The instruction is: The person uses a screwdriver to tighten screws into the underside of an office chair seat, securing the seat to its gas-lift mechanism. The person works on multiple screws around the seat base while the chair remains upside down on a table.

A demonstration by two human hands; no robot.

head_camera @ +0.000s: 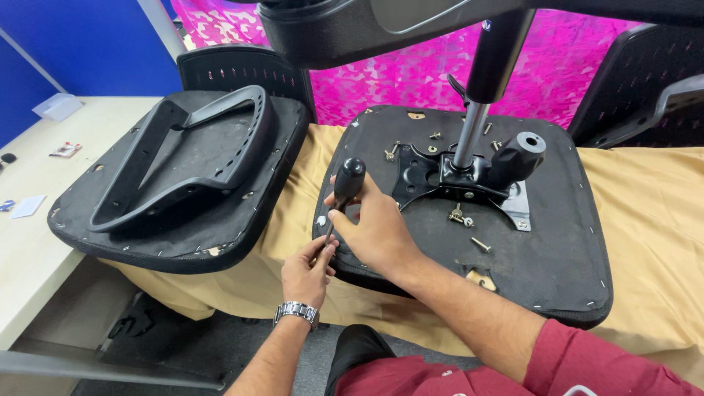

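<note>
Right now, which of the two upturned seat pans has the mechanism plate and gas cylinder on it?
The right seat pan, the one both hands work at: plate and cylinder stand on it. The left seat pan carries only a loose armrest loop.

The screwdriver (345, 192) has a black handle, and both seat pans, the nearer one (513, 242) and the left one (183, 183), are black. A tan cloth (653, 220) lies under them on a pale cream bench (29, 249). The backdrop (381, 88) is magenta with a paler mottled pattern beside a blue panel (88, 44); the sleeve (587, 359) is dark red, the wristwatch (297, 312) silver.
</note>
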